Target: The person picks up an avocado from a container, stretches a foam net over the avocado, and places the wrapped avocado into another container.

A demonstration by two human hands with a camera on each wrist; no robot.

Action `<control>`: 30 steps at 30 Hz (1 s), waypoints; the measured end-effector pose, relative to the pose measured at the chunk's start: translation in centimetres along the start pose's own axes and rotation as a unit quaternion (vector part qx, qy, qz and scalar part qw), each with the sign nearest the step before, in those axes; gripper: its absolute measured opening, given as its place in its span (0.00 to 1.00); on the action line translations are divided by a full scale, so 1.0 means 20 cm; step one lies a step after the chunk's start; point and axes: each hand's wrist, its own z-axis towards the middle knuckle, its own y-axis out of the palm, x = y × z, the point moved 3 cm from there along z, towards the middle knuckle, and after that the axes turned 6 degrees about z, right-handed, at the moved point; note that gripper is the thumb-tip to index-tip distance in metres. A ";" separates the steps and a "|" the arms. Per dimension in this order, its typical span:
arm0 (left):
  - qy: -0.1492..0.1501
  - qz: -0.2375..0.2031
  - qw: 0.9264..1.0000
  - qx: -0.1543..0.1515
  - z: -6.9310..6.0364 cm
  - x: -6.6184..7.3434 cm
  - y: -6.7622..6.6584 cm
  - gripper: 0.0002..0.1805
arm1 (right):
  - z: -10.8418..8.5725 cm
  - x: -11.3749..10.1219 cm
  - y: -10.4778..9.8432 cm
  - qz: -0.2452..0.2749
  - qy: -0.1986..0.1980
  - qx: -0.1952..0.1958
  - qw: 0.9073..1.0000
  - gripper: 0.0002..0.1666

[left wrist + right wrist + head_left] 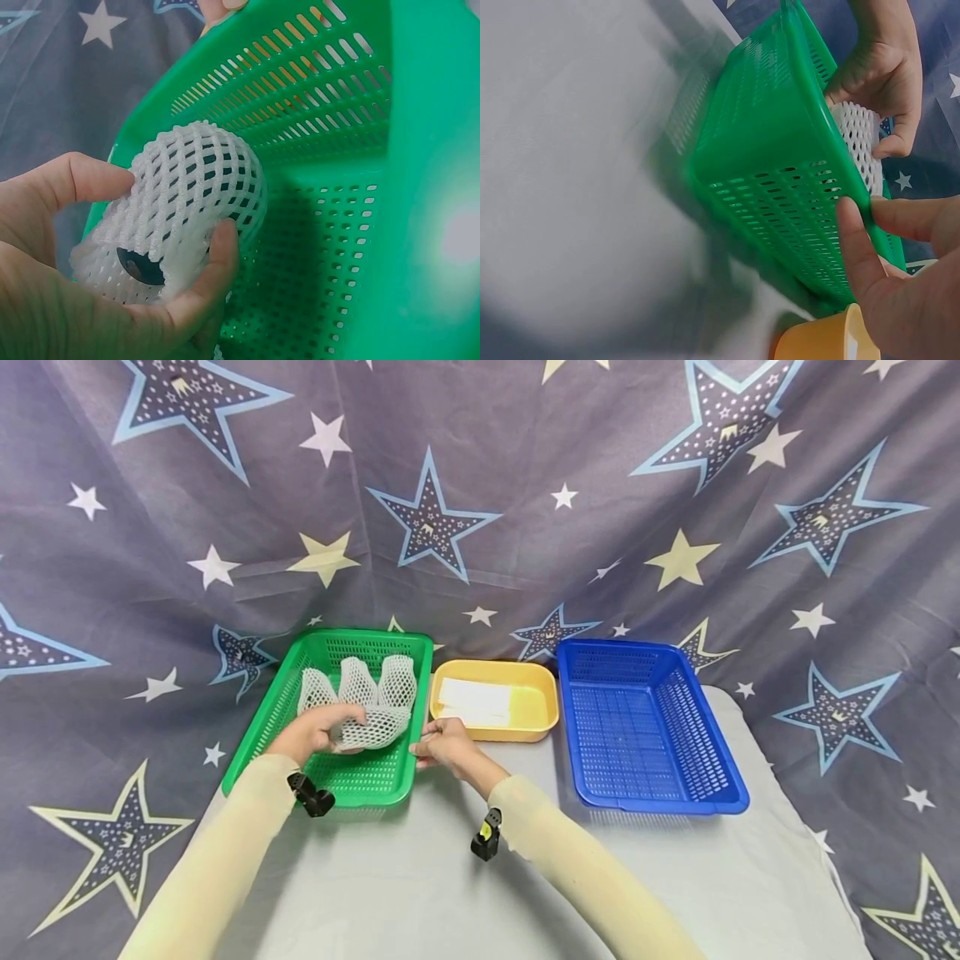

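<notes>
My left hand (311,732) is inside the green basket (363,781), holding an item in a white foam net sleeve (381,728) between thumb and fingers. Something dark and smooth (142,267) shows through the sleeve's opening in the left wrist view; its kind cannot be made out. Several more foam-netted items lie in the back of the basket, including one at the middle (358,683) and one at the right (397,681). My right hand (448,746) pinches the basket's right rim, thumb and fingers on either side of it.
A yellow basin (517,734) holding white paper-like pieces (476,699) stands right of the green basket. Farther right is a blue basket (622,743) with perforated walls. All stand on a pale-covered table (420,877) before a star-patterned curtain (510,527).
</notes>
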 end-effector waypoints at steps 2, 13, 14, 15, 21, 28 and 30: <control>-0.001 0.006 1.000 -0.002 0.01 0.00 0.01 0.17 | 0.00 0.00 0.00 0.000 0.000 0.001 1.000 0.20; -0.015 0.022 0.999 0.028 0.03 0.00 0.05 0.35 | 0.00 0.00 0.00 -0.002 -0.004 0.002 1.000 0.21; -0.017 0.025 0.999 0.030 0.03 0.00 0.05 0.34 | 0.00 0.00 0.00 -0.002 -0.004 0.003 1.000 0.20; -0.020 0.024 0.999 0.032 0.03 0.00 0.06 0.33 | 0.00 0.00 0.00 -0.001 -0.004 0.002 1.000 0.20; -0.021 0.027 0.999 0.019 0.05 -0.02 0.07 0.30 | -0.01 0.00 0.01 -0.004 -0.004 0.002 1.000 0.20; -0.036 0.041 0.998 0.037 0.06 -0.04 0.06 0.43 | 0.00 0.00 0.00 -0.005 -0.006 0.004 1.000 0.20; -0.044 0.052 0.997 0.040 0.06 -0.05 0.06 0.46 | 0.00 0.00 0.00 -0.005 -0.008 0.002 1.000 0.20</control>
